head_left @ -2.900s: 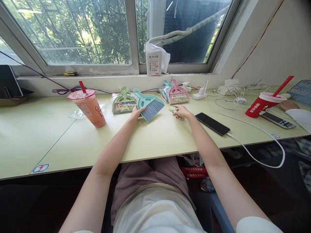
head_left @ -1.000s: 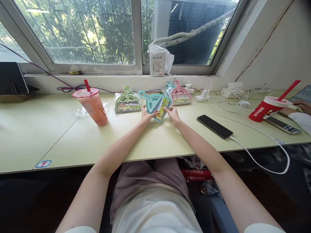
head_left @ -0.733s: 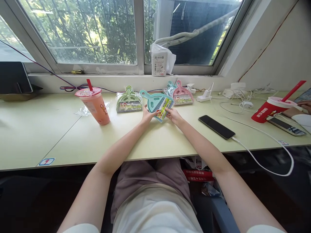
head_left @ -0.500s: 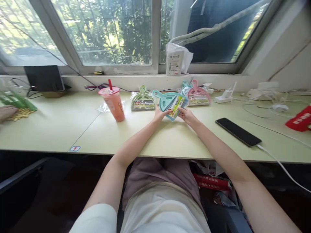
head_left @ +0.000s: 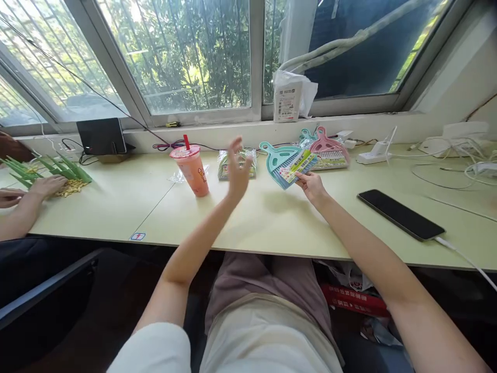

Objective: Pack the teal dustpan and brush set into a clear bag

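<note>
A: Hands first, nearest the camera. What are they doing?

B: The right hand is pinching the lower edge of a teal dustpan set, a small brush nested in a pan with a printed label card across the bristles. It is tilting just above the desk, centre right of the frame. The left hand is hanging in the air at centre, fingers spread, gripping nothing; it is blurred.

A: How many sets are you counting?

B: Four. The one being held, a green bagged set lying behind the left hand, and a pink set overlapping another teal one just behind the held one.

A: Anything else on the desk?

B: One black phone is lying at right, with a white cable running off its lower end. One pink drink cup with a red straw is standing left of centre. At the far left, another person's two hands are resting by green strips.

A: And farthest back?

B: One white packet is sitting on the window sill.
</note>
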Action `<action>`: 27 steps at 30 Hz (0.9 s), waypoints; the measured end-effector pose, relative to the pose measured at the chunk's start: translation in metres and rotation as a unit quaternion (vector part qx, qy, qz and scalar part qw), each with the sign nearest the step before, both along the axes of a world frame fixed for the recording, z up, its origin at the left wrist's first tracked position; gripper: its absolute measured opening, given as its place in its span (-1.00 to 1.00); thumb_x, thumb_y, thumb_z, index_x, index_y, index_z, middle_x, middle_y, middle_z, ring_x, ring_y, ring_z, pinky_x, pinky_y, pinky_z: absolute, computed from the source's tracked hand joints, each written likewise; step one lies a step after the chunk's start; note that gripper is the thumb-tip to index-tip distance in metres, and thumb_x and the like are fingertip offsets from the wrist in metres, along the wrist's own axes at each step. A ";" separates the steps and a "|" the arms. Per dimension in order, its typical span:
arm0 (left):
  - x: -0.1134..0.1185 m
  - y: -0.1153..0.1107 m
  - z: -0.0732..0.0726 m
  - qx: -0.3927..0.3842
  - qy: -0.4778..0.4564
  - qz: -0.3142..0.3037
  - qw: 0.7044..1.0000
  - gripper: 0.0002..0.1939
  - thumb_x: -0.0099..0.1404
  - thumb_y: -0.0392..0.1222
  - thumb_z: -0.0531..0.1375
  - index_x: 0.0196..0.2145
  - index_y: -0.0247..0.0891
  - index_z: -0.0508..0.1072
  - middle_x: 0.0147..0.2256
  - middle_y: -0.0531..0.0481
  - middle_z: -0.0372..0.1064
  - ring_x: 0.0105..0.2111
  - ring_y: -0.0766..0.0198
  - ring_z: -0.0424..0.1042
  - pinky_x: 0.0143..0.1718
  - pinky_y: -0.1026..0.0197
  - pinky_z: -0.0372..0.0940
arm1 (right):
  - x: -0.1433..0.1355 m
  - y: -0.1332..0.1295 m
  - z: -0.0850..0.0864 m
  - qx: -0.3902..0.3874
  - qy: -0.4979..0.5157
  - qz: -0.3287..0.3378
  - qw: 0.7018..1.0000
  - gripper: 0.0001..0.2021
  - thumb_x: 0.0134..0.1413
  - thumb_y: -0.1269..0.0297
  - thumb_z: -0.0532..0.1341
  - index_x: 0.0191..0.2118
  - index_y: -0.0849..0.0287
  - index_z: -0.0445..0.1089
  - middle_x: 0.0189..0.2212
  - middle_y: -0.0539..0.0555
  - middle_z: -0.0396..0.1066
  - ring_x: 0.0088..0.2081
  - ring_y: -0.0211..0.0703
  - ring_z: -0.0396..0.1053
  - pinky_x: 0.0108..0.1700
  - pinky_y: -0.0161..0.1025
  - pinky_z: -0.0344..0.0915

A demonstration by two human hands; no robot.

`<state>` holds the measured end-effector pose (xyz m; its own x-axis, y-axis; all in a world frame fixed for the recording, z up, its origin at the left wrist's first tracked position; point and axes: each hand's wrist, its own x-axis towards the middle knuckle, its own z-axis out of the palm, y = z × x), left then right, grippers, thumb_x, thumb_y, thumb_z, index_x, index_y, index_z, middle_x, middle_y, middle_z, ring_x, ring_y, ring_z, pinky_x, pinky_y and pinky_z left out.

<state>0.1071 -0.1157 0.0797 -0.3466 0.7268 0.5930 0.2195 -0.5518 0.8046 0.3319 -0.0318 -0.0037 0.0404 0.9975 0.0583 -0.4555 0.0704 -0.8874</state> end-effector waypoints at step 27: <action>-0.294 -0.043 -0.016 -0.355 0.490 0.404 0.686 -0.91 0.17 -0.25 0.15 -0.45 -0.21 0.44 -0.36 -0.14 0.53 -0.12 -0.05 0.50 -0.10 -0.02 0.35 | 0.002 0.010 -0.017 -0.098 0.014 -0.069 0.993 -0.79 -0.06 0.58 0.37 -0.39 0.21 0.35 -0.46 0.03 0.51 -0.34 -0.17 0.55 -0.27 -0.23 0.61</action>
